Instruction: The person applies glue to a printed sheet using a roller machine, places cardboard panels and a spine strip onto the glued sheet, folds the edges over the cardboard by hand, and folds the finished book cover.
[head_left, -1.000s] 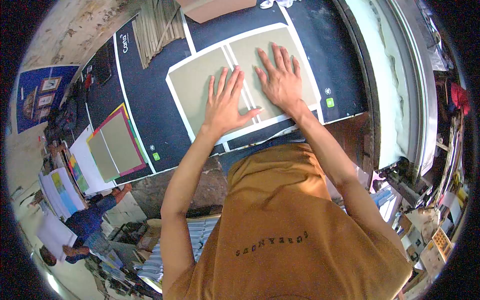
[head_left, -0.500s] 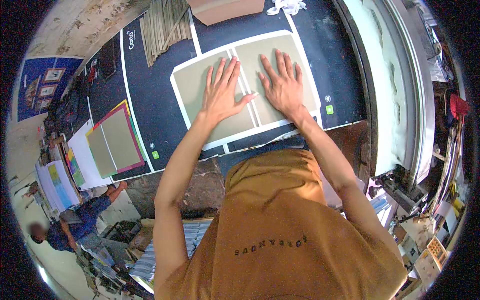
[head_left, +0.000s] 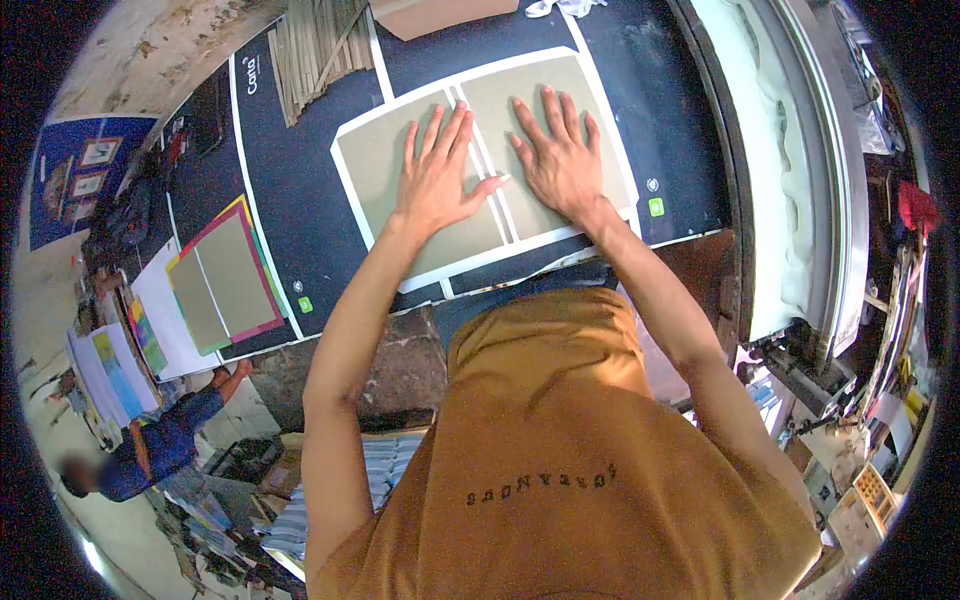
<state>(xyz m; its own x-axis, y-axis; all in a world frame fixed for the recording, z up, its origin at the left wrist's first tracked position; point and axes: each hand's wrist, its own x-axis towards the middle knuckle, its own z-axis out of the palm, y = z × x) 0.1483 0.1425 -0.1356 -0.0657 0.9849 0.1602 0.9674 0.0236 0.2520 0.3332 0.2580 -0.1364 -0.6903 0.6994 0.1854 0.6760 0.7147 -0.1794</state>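
Note:
Two grey-beige boards lie side by side on a white sheet with a narrow strip between them. My left hand (head_left: 435,180) rests flat on the left board (head_left: 375,160), fingers spread and thumb toward the middle strip. Flat on the right board (head_left: 610,160) lies my right hand (head_left: 558,160), its fingers spread as well. The white sheet (head_left: 470,264) shows as a border around both boards, with its upper left corner cut at a slant. Neither hand grips anything.
Grey strips (head_left: 318,50) and a cardboard box (head_left: 440,12) stand at the dark table's (head_left: 300,200) far side. Layered coloured sheets with boards (head_left: 225,280) lie left. A machine with a pale surface (head_left: 775,180) is at right. Another person (head_left: 165,440) is at lower left.
My left hand has slid up and slightly left on the left board over the last second. My right hand stays on the right board. The other person no longer holds up the white sheet.

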